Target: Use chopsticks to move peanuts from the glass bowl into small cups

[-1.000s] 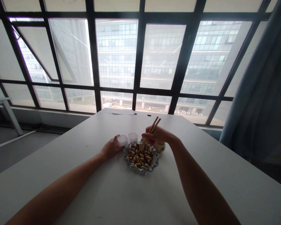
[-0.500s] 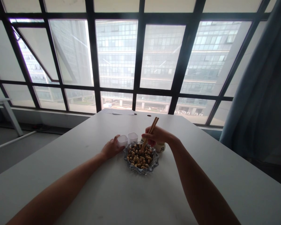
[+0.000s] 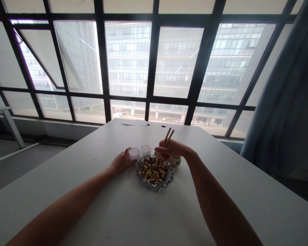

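Observation:
My right hand (image 3: 170, 149) grips a pair of wooden chopsticks (image 3: 166, 141), their lower tips down among the nuts (image 3: 151, 174), which look like pistachios or peanuts. These nuts fill a clear glass bowl (image 3: 155, 186) with a jagged rim. To the left of the bowl, my left hand (image 3: 122, 162) has its fingers round a small translucent plastic cup (image 3: 134, 154) standing on the table. A second such cup (image 3: 145, 150) stands just beside it, behind the bowl. Partly hidden behind my right hand is a cream pot (image 3: 176, 161) with a dark character on it.
Everything stands on a long white table (image 3: 97, 201). Near its far edge lie a flat white sheet (image 3: 133, 122) and two dark round holes. Large black-framed windows (image 3: 128, 61) rise beyond, and a blue-grey curtain (image 3: 279, 92) hangs on the right.
The upper ends of the chopsticks have spread apart, and their tips have shifted slightly left in the nuts. My left hand stays on the cup.

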